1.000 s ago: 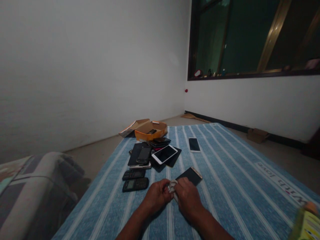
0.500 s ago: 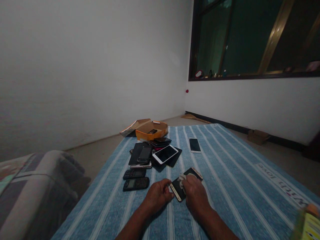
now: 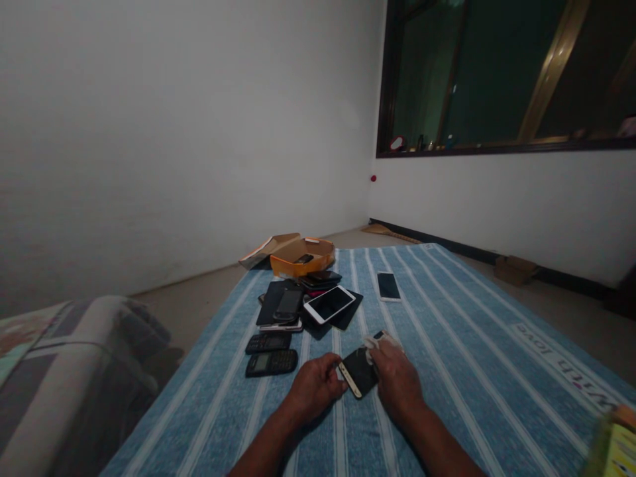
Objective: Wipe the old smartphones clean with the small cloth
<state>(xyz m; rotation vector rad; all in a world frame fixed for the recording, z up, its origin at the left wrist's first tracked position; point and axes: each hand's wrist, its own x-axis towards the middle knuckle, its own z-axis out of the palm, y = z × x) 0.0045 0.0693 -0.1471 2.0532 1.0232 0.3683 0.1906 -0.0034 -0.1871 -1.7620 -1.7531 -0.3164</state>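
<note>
A dark smartphone with a gold rim (image 3: 358, 376) lies on the blue striped cloth (image 3: 447, 344) in front of me. My left hand (image 3: 314, 391) is curled, and its fingertips pinch the phone's near left corner. My right hand (image 3: 395, 381) is closed on a small white cloth (image 3: 373, 342) and presses it on the far end of the phone's screen.
A heap of phones (image 3: 308, 301) lies further back, with two dark keypad phones (image 3: 271, 353) at its near left. A lone phone (image 3: 388, 286) rests to the right. An orange box (image 3: 301, 257) stands at the back. A yellow-green object (image 3: 613, 447) sits at the lower right.
Both hands were bunched together on the white cloth. Now the left hand steadies the phone's corner, and the right hand has slid the cloth away along the screen.
</note>
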